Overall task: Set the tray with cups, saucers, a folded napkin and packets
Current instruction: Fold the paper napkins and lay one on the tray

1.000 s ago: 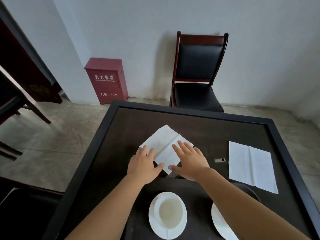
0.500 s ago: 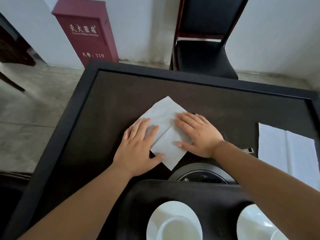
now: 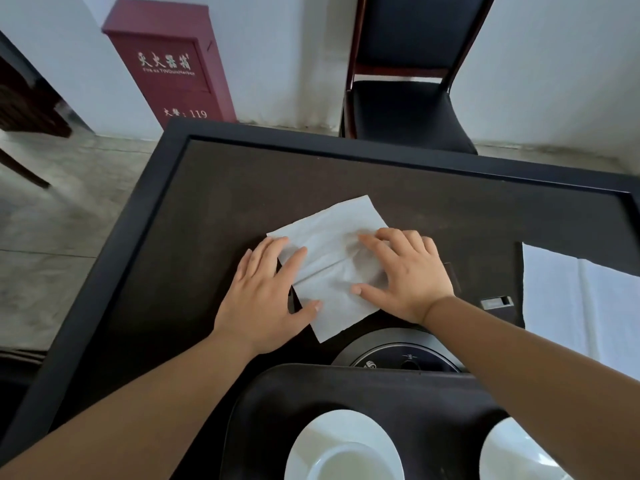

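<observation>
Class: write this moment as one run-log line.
step: folding napkin | left hand: flat on napkin | right hand: flat on napkin | tray: two saucers, no napkin yet

Soft, even daylight fills the room, with no harsh glare. Faint shadows sit under each hand on the napkin (image 3: 332, 258). Wide-angle distortion bends the counter (image 3: 207, 209) edges and stretches the forearms. Detail is slightly soft throughout.

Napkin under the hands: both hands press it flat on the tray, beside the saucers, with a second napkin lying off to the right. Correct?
Not quite. The head view shows both hands, left hand and right hand, pressing the napkin flat on the table, beyond the tray, not on it. The second napkin does lie to the right.
</observation>
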`<state>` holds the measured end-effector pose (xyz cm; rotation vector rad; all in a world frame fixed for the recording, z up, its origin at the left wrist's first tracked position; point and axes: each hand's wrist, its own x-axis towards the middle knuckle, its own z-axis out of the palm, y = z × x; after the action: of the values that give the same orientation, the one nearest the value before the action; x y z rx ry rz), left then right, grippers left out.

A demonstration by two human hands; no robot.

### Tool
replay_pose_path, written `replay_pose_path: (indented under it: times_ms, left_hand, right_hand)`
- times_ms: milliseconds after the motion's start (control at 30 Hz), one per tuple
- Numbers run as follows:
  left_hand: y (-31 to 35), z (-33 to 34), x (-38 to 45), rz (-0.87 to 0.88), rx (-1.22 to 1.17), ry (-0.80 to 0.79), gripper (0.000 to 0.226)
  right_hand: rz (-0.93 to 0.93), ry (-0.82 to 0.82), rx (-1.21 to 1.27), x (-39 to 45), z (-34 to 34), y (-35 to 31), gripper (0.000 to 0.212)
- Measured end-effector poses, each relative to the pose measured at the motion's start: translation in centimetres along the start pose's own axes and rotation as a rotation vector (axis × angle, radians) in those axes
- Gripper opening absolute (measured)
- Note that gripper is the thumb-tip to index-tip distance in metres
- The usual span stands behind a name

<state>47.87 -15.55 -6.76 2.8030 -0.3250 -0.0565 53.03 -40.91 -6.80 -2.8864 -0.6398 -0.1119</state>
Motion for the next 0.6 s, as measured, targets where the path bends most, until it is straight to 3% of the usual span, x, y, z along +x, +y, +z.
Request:
replay_pose_path:
  times_ms: [167, 367, 500, 600]
  left_hand:
    - [-0.1, 0.2, 0.2, 0.009, 0.041, -0.022, 0.075]
    - [-0.3, -0.1, -0.1, 0.003, -0.056, 0.065, 0.058]
    - [-0.1, 0.0, 0.1, 0.034, 0.003, 0.037, 0.056]
    - [-0.3, 0.0, 0.1, 0.080, 0.019, 0.000, 0.059]
  right_hand:
    - [0.266, 0.094, 0.178, 0.5, -0.1, 0.7, 0.071]
    - [0.310, 0.042, 0.194, 0.9, 0.0, 0.9, 0.066]
    - [0.322, 0.082, 0.231, 0.9, 0.3, 1.2, 0.044]
    - [0.431, 0.165, 0.381, 1.2, 0.2, 1.6, 0.028]
